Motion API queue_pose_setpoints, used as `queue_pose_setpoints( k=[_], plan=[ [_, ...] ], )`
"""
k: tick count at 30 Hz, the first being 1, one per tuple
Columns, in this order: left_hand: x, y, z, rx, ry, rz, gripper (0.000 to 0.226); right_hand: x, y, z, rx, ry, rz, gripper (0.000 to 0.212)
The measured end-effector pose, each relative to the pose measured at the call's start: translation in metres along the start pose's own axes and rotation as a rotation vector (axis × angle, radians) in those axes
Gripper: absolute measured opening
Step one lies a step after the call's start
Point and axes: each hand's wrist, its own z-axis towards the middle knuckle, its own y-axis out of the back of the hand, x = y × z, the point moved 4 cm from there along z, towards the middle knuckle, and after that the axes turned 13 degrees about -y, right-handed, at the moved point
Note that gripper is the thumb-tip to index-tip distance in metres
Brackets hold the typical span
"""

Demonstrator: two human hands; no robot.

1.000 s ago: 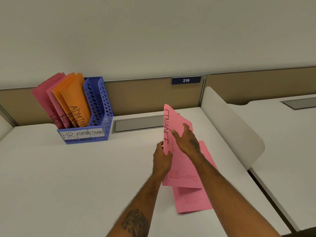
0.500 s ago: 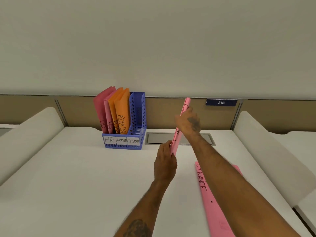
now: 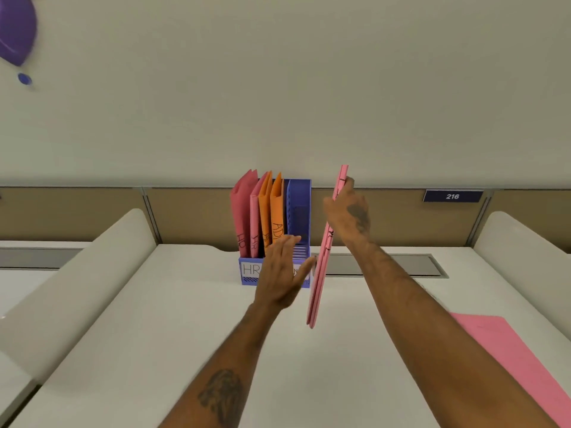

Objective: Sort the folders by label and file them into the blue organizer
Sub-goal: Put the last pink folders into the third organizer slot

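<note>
The blue organizer (image 3: 299, 208) stands at the back of the white desk (image 3: 173, 329). Two pink HR folders (image 3: 244, 217) fill its left slot and two orange ADMIN folders (image 3: 272, 211) its middle slot; the right slot holds nothing. My right hand (image 3: 347, 211) grips a pink folder (image 3: 321, 267) edge-on and upright in the air, just right of the organizer. My left hand (image 3: 282, 273) hovers with straight fingers in front of the organizer, covering part of its labels, a little left of the held folder. Another pink folder (image 3: 513, 359) lies flat at the right.
A tan partition (image 3: 77, 211) with a "216" plate (image 3: 452, 196) runs behind the desk. Grey cable trays (image 3: 386, 264) sit along the back edge. Curved white dividers (image 3: 77, 282) flank the desk on both sides. A purple shape (image 3: 15, 29) shows on the wall at top left.
The view shifted so the organizer is now central. My left hand let go of the folder's lower edge and opened in front of the organizer. My right hand carried the folder closer to it.
</note>
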Motion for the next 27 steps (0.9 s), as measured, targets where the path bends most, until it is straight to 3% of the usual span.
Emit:
queue_pose_setpoints(
  k=[5, 14, 22, 27],
  plan=[
    [0.063, 0.041, 0.041, 0.093, -0.048, 0.221, 0.078, 0.032, -0.026, -0.001, -0.029, 0.08, 0.053, 0.051],
    [0.124, 0.045, 0.113, 0.278, -0.007, 0.333, 0.101, 0.069, -0.064, 0.025, -0.082, 0.281, 0.124, 0.055],
    [0.162, 0.014, 0.146, 0.439, -0.045, 0.396, 0.102, 0.067, -0.114, 0.061, -0.107, 0.327, 0.131, 0.056],
    [0.18, -0.001, 0.15, 0.394, -0.023, 0.377, 0.095, 0.055, -0.154, 0.071, -0.079, 0.374, 0.098, 0.057]
  ],
)
